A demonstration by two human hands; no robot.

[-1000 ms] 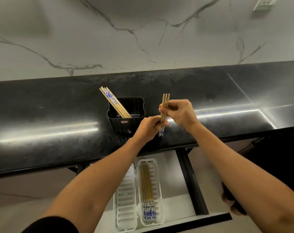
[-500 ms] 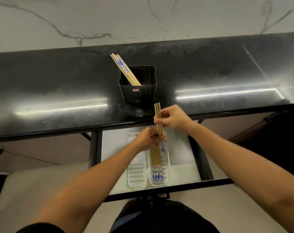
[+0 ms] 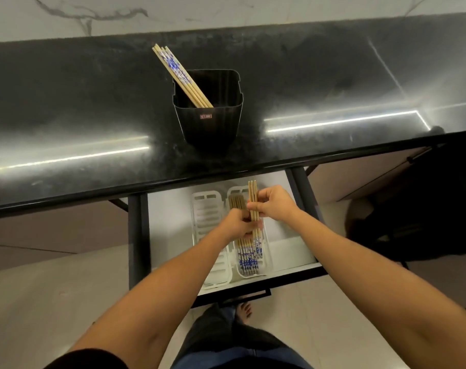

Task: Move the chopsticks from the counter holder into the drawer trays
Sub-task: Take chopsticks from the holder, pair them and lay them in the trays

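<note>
Chopsticks (image 3: 253, 209), a small bundle, are hanging over the right tray (image 3: 267, 258), both hands closed on them, left hand (image 3: 238, 225) low, right hand (image 3: 275, 205) higher, needing lowering flat; more are waiting in the holder (image 3: 209, 123) at twelve o'clock.

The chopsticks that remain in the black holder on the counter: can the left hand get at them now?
Probably not at once. The left hand, with the right hand, grips a bundle of chopsticks over the drawer. The chopsticks in the holder stand uncovered.
</note>
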